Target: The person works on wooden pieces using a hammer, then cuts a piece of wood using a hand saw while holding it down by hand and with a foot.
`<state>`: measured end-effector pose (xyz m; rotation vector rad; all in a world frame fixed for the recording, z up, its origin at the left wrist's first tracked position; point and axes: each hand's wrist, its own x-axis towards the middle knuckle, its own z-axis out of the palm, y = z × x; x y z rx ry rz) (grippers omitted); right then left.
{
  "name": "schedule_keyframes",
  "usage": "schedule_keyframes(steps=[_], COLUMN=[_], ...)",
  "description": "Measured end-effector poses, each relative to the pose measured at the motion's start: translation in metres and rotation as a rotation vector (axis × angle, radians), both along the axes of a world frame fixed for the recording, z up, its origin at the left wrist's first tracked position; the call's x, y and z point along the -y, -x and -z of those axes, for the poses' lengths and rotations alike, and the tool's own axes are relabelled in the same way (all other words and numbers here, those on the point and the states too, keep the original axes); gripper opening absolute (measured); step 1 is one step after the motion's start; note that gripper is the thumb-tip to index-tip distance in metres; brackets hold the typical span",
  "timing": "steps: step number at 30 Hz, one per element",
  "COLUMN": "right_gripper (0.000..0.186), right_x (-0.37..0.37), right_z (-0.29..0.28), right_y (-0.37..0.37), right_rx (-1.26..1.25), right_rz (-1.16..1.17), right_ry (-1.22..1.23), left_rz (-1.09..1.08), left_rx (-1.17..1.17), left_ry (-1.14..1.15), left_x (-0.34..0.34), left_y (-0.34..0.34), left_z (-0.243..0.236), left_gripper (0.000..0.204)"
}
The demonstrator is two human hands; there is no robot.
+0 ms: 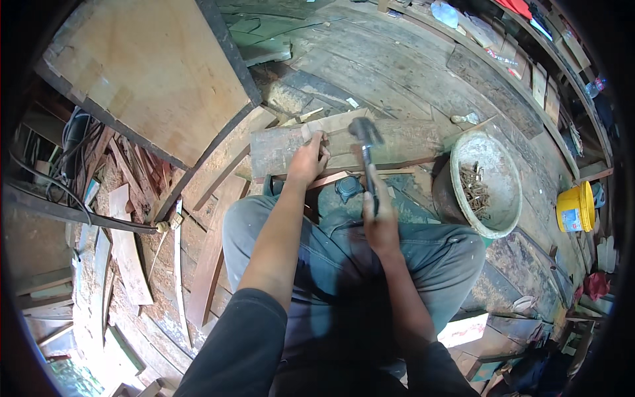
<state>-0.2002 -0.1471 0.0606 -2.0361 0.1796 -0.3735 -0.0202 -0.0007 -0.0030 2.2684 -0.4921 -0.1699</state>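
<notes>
My right hand [381, 228] is wrapped round the handle of a hammer [368, 155], whose dark head, blurred by motion, is raised over a thick wooden board [410, 141]. My left hand [309, 159] rests at the board's near side with its fingers closed together; what they pinch is too small to make out. Under and beside those fingers, a thinner, paler piece of wood [347, 126] lies on top of the board. Between my knees and the board sits a dark tape measure [348, 188].
Right of the board stands a round bucket [512, 165] holding many small brownish pieces. Farther right is a yellow pail [575, 206]. A large plywood-topped table [159, 66] rises at the left, with loose planks [215, 258] and sawdust by it. Shelving lines the far right.
</notes>
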Motion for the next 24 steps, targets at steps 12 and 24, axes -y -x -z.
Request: schedule_keyframes(steps=[12,24], right_gripper=[0.045,0.051], right_x=[-0.006,-0.003], right_z=[0.007,-0.003], right_y=[0.010,-0.003], right_rx=[0.013,-0.101], right_rz=[0.011,-0.042], right_ry=[-0.008,-0.095], left_rz=[0.031,0.058], left_rx=[0.035,0.041], left_ry=[0.001,0.050], left_x=[0.001,-0.001], left_y=[0.003,-0.002], left_z=[0.000,0.009], left_gripper=[0.037,0.039])
